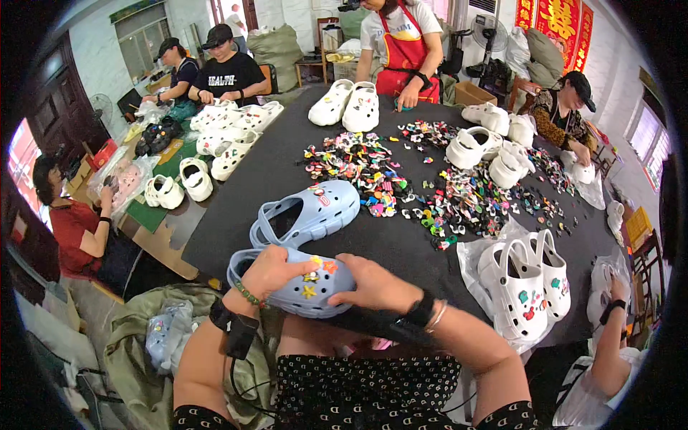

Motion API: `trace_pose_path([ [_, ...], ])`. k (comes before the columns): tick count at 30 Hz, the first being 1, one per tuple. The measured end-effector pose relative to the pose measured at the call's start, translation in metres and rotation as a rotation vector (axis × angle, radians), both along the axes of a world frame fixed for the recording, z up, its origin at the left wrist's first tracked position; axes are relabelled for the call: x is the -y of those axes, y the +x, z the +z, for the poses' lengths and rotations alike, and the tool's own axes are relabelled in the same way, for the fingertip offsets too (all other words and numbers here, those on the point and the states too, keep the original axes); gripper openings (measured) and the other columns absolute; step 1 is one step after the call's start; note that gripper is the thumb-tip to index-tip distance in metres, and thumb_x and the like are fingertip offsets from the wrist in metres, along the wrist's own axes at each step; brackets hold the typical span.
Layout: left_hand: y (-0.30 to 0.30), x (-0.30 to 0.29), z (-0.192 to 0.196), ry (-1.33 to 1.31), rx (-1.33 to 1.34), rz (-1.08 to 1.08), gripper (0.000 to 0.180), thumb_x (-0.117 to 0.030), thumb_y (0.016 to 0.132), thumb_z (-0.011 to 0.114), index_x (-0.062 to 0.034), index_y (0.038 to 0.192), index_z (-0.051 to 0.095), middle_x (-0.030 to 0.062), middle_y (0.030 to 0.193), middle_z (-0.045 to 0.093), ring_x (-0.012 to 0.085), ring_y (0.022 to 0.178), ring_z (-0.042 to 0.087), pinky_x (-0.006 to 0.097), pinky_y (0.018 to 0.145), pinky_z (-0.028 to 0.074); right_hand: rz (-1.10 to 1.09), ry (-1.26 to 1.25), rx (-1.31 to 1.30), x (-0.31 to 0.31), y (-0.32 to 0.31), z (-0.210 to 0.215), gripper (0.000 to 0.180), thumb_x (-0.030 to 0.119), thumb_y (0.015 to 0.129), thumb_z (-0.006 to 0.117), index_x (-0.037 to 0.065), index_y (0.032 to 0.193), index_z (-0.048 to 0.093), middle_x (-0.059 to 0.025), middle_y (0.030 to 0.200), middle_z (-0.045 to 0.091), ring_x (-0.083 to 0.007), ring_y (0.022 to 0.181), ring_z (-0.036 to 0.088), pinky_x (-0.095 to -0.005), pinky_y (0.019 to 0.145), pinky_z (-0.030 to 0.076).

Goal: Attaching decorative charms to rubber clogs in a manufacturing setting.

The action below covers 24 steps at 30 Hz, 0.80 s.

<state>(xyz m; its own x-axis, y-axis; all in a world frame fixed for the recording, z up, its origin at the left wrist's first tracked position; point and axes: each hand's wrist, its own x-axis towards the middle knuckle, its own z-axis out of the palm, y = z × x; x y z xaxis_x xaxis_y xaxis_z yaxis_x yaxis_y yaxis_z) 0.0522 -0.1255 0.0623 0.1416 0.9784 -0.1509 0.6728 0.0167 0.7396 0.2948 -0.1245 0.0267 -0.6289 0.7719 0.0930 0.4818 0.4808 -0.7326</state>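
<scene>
While we hold light blue clog at near edge of black table, left hand grips its heel side, fingers closed over top. Right hand clasps toe end, thumb pressing near small charms on upper. Second blue clog lies just behind, touching first. Colourful charm pile spreads beyond. White clogs in plastic bag sit at right.
</scene>
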Motion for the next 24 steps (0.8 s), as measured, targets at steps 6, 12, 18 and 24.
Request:
trace_pose_path([
  [6, -0.038, -0.033, 0.001, 0.352, -0.354, 0.110, 0.061, -0.048, 0.062, 0.084, 0.0053, 0.053, 0.054, 0.0219, 0.051, 0.053, 0.0298, 0.046, 0.055, 0.041, 0.049, 0.044, -0.204, 0.213, -0.103, -0.005, -0.066, -0.030, 0.088, 0.045, 0.076, 0.077, -0.011, 0.131, 0.038, -0.0308, 0.115, 0.056, -0.0447, 0.105, 0.055, -0.0471, 0.094, 0.044],
  [12, -0.022, -0.029, 0.026, 0.286, -0.527, 0.174, 0.053, -0.042, 0.062, 0.086, 0.0039, 0.069, 0.060, 0.0206, 0.066, 0.061, 0.0335, 0.063, 0.063, 0.043, 0.059, 0.048, -0.151, 0.221, -0.134, -0.022, -0.058, -0.041, 0.084, 0.042, 0.081, 0.073, -0.011, 0.135, 0.037, -0.0317, 0.122, 0.051, -0.0450, 0.113, 0.050, -0.0463, 0.097, 0.042],
  [18, -0.013, -0.044, 0.028, 0.834, -0.422, 0.113, 0.067, -0.033, 0.068, 0.083, 0.0022, 0.115, 0.051, 0.0228, 0.112, 0.055, 0.0381, 0.107, 0.054, 0.044, 0.092, 0.044, -0.111, -0.018, -0.048, -0.058, 0.030, -0.016, 0.030, 0.024, 0.084, 0.070, 0.001, 0.102, 0.067, -0.0184, 0.095, 0.068, -0.0339, 0.090, 0.066, -0.0409, 0.081, 0.053],
  [24, 0.009, -0.126, 0.024, 0.276, -0.187, 0.210, 0.066, -0.052, 0.081, 0.066, 0.0108, 0.101, 0.063, 0.0247, 0.098, 0.066, 0.0371, 0.092, 0.065, 0.043, 0.081, 0.050, -0.412, 0.247, 0.161, -0.112, 0.074, -0.025, 0.021, 0.018, 0.080, 0.071, 0.000, 0.089, 0.063, -0.0207, 0.090, 0.066, -0.0382, 0.087, 0.064, -0.0447, 0.077, 0.052],
])
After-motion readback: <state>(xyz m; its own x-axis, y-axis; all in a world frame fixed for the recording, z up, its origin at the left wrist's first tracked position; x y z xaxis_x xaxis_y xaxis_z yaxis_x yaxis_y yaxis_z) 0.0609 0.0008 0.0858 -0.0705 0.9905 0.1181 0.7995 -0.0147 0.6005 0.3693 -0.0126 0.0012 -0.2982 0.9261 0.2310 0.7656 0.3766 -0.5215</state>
